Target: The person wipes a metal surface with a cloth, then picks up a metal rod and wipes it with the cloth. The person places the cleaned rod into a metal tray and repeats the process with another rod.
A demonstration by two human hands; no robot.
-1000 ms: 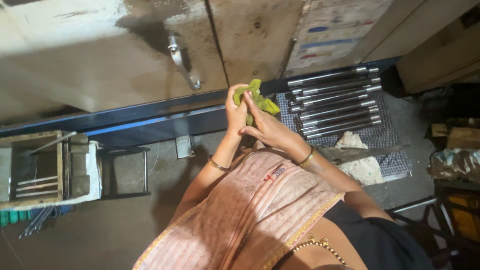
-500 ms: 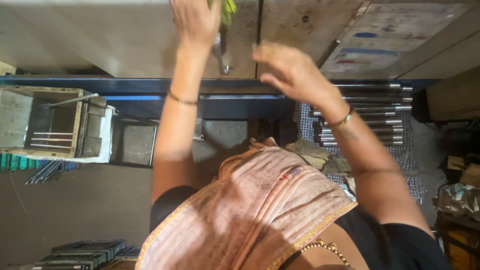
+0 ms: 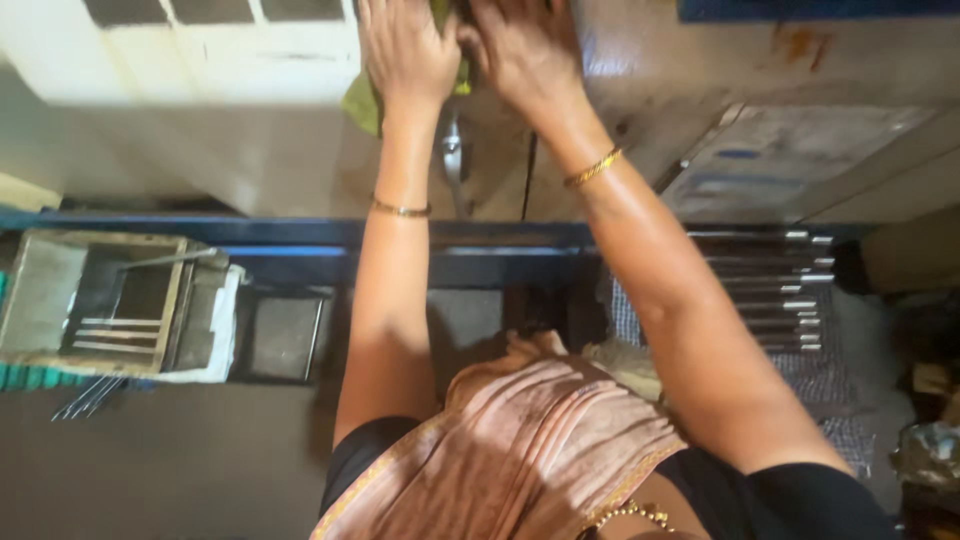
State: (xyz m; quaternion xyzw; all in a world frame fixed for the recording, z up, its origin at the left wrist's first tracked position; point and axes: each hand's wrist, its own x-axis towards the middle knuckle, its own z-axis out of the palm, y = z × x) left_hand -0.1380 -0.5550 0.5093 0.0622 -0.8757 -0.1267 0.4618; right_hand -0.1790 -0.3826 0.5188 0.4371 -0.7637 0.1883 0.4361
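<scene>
Two hands meet high on a cabinet door: left hand [image 3: 405,45] presses a green cloth [image 3: 362,100] flat beneath its palm, right hand [image 3: 520,45] touching alongside, its grip hidden.

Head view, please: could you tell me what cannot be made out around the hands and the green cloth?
- Green cloth: mostly hidden under the left hand; its shape and full extent are unclear.
- Right hand: fingertips cut off by the top edge, so its grip cannot be judged.
- Metal handle: upper end hidden behind the hands.
- Metal rods: partly hidden by the right forearm; the count is uncertain.
</scene>
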